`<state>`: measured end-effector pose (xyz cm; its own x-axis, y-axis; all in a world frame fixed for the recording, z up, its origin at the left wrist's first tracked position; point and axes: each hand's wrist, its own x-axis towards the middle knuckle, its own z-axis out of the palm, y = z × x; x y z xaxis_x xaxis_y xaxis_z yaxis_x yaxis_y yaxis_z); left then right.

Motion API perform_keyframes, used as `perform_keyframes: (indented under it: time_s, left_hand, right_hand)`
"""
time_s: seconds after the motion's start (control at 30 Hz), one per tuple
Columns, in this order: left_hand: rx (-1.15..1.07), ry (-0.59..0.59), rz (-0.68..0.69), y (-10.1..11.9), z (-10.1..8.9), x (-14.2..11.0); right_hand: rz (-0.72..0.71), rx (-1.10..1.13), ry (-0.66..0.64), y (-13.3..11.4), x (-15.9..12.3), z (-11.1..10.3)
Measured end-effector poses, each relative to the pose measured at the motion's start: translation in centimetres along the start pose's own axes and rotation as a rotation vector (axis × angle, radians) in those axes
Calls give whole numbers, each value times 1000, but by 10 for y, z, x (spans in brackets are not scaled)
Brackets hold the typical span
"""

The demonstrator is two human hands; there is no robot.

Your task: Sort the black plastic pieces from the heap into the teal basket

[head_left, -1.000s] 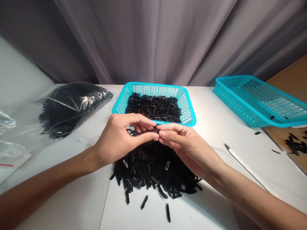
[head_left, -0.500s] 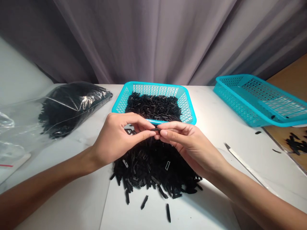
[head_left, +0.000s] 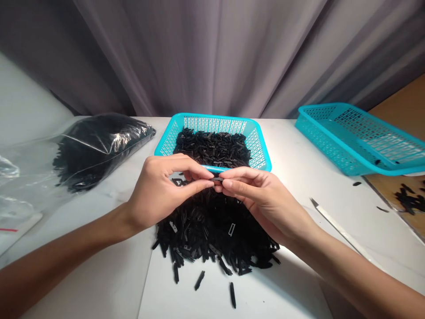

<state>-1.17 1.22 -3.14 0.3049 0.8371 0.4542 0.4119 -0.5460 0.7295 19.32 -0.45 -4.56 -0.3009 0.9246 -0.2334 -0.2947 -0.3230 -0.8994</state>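
Between the fingertips of both hands is a small, narrow black plastic piece, mostly covered by the fingers. My left hand pinches its left end with thumb and forefinger. At the other end, my right hand grips it the same way, its remaining fingers curled beneath. Below the hands spreads a heap of similar black pieces on a white sheet. Just behind them stands a turquoise basket holding many more black pieces, its front rim partly hidden by the fingers.
A clear plastic bag filled with black pieces lies at left. To the right rests a craft knife with a white handle. Another turquoise basket sits at far right, near loose black pieces on a brown surface. A grey curtain hangs behind.
Both hands stay nearly in place with the piece between them. The left fingertips have shifted slightly left, leaving more of the piece showing.
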Motion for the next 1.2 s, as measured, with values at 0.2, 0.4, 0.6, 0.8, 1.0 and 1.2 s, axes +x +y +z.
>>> perform_keyframes:
  time_s: [0.2, 0.4, 0.6, 0.8, 1.0, 1.2]
  left_hand:
    - [43, 22, 33, 2, 0, 2]
    - [136, 42, 178, -3, 0, 1]
    - [171, 39, 206, -6, 1, 2]
    - [242, 208, -28, -35, 4, 11]
    - [164, -61, 209, -20, 6, 4]
    - [183, -74, 308, -12, 6, -1]
  right_hand:
    - [22, 25, -18, -1, -1, -1]
    - [33, 42, -32, -3, 1, 0]
    - [45, 57, -55, -3, 1, 0]
    - [165, 139, 5, -3, 2, 2]
    - [141, 116, -41, -2, 1, 3]
    - [100, 97, -29, 0, 0, 2]
